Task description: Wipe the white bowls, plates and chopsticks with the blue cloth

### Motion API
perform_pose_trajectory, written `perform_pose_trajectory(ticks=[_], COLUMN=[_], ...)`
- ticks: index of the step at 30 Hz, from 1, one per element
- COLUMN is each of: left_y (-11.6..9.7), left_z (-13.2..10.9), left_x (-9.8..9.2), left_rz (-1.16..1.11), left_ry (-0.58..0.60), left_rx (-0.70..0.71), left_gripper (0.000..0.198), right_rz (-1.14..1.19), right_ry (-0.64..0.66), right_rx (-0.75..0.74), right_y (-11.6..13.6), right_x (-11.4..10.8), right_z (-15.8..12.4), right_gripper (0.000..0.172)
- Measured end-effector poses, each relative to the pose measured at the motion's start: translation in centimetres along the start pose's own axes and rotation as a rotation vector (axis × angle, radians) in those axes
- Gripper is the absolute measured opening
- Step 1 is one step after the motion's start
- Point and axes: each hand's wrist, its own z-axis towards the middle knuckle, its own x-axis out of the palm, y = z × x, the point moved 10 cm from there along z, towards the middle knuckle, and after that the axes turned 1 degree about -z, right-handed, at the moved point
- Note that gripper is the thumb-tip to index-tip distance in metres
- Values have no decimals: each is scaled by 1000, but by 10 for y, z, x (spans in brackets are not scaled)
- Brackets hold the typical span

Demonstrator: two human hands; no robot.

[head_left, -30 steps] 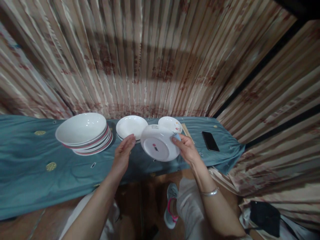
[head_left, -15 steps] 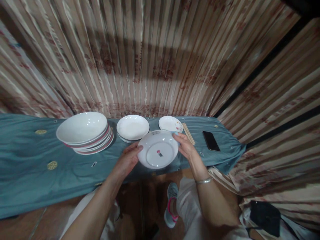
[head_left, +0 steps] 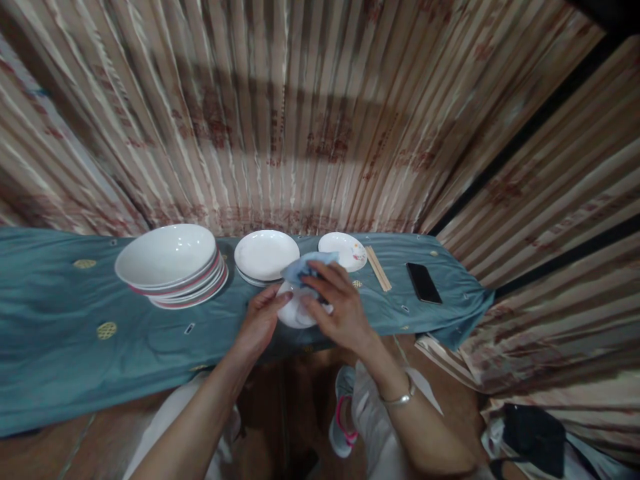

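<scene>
A white plate (head_left: 291, 311) is held bottom up over the near edge of the teal-covered table (head_left: 60, 333). My left hand (head_left: 261, 321) grips its left rim, fingers curled under it. My right hand (head_left: 336, 307) lies on top of the plate and presses a light blue cloth (head_left: 305, 265) against its underside, hiding most of the plate. A silver bracelet sits on my right wrist.
On the table stand a stack of large white bowls with red rims (head_left: 173, 265), a stack of white plates (head_left: 265, 255), a small patterned plate (head_left: 343, 251), wooden chopsticks (head_left: 377, 268) and a black phone (head_left: 423, 282). Striped curtains hang behind. A black bag (head_left: 534, 437) lies at lower right.
The plate went from tilted in my right hand to bottom up between both hands. My right hand then moved onto it with the blue cloth, covering most of it.
</scene>
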Motion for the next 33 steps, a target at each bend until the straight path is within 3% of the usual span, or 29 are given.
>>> perform_pose_trajectory(ticks=[3, 6, 13, 20, 25, 33], left_y=[-1, -2, 4, 4, -3, -8], left_z=[0, -1, -2, 0, 2, 5], left_x=[1, 0, 1, -13, -16, -16], left_rz=[3, 15, 46, 7, -75, -153], left_ry=[-4, -24, -7, -80, -133, -136], left_rx=[22, 51, 8, -19, -12, -3], left_gripper=[19, 19, 21, 25, 25, 24], right_rz=[-216, -353, -342, -6, 169, 229], right_ry=[153, 175, 94, -82, -195, -241], right_rx=[-114, -99, 20, 249, 368, 538], right_y=[21, 13, -20, -74, -102, -117], right_x=[38, 52, 38, 18, 19, 34], right_z=[-8, -9, -3, -9, -17, -32], right_gripper=[43, 42, 43, 46, 47, 59])
